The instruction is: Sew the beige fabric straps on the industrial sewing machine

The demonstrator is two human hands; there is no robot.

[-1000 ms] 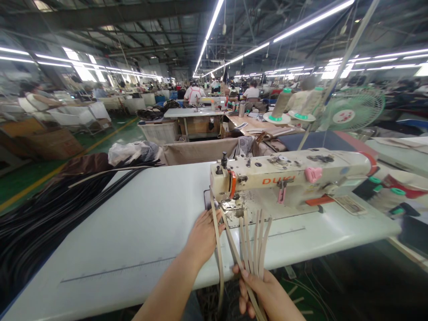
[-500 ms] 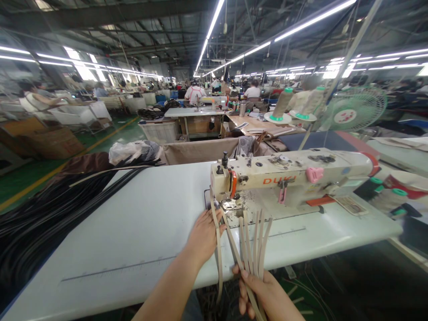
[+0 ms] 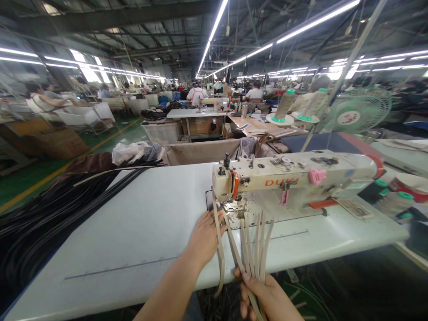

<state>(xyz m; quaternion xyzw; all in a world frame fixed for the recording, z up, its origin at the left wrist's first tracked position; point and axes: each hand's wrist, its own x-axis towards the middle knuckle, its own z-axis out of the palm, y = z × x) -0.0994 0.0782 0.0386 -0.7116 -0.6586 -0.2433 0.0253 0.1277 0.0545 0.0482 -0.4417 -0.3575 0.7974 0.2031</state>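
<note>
My left hand (image 3: 204, 236) rests on the table close to the presser foot of the sewing machine (image 3: 294, 178). Its fingers and thumb close about a narrow beige strip (image 3: 234, 243) near the strip's upper end; the fingertips are partly hidden. Another length of beige strip (image 3: 220, 245) comes down from the needle area, crosses in front of that hand and hangs over the table edge. Lower right, my right hand (image 3: 259, 292) grips several beige strips (image 3: 259, 243), fanned out with their free ends pointing at the machine. The first strip also runs down into this hand.
A pile of long black strips (image 3: 36, 223) covers the left side of the white table (image 3: 143, 223). Thread cones (image 3: 284, 104) and a green fan (image 3: 354, 113) stand behind the machine. Beyond the table is a beige cloth-lined bin (image 3: 200, 151). People sit at other workstations farther back.
The view has shifted slightly, so the whole scene sits a little farther right. Both hands keep nearly the same positions on the strips.
</note>
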